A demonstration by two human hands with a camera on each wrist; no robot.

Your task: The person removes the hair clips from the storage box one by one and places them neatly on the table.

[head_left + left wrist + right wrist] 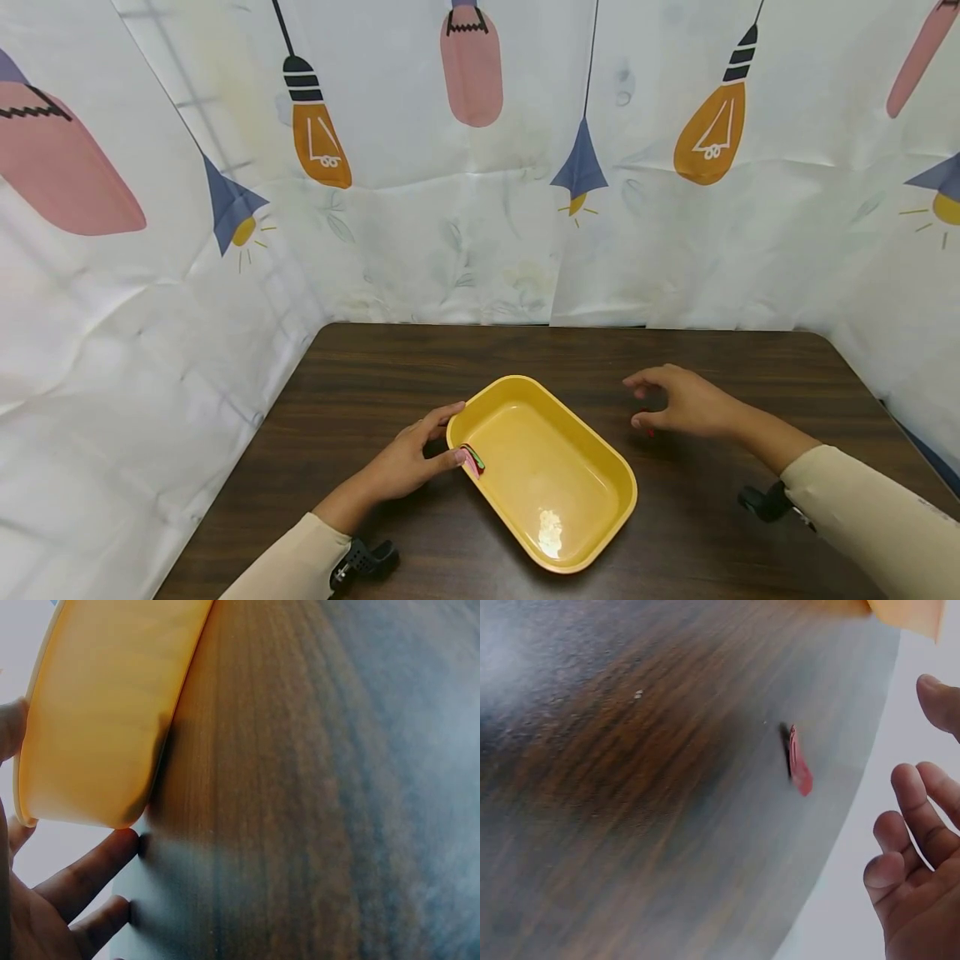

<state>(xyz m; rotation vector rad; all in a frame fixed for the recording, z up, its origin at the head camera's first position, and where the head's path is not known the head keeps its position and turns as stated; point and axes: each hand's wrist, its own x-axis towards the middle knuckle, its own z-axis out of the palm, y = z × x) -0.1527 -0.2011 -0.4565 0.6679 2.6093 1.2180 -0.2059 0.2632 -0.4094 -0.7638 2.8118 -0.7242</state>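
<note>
A yellow rectangular tray point(551, 467) with raised walls sits at an angle on the table. My left hand point(408, 454) holds its left corner, thumb at the rim and fingers along the outside; the left wrist view shows fingertips against the tray wall point(97, 727). Small pink, green, red and dark pieces point(472, 461) lie inside by the thumb, too small to name. To the right of the tray my right hand point(693, 404) hovers with fingers spread and loosely bent, holding nothing. Below it a small, slim red piece point(800, 765) lies on the table, apart from the fingers.
The dark wood-grain table point(420, 358) has rounded far corners. White patterned sheets point(465, 233) hang behind it and at both sides. A dark band with a device point(363, 560) is on the left wrist, and a similar one point(765, 502) on the right.
</note>
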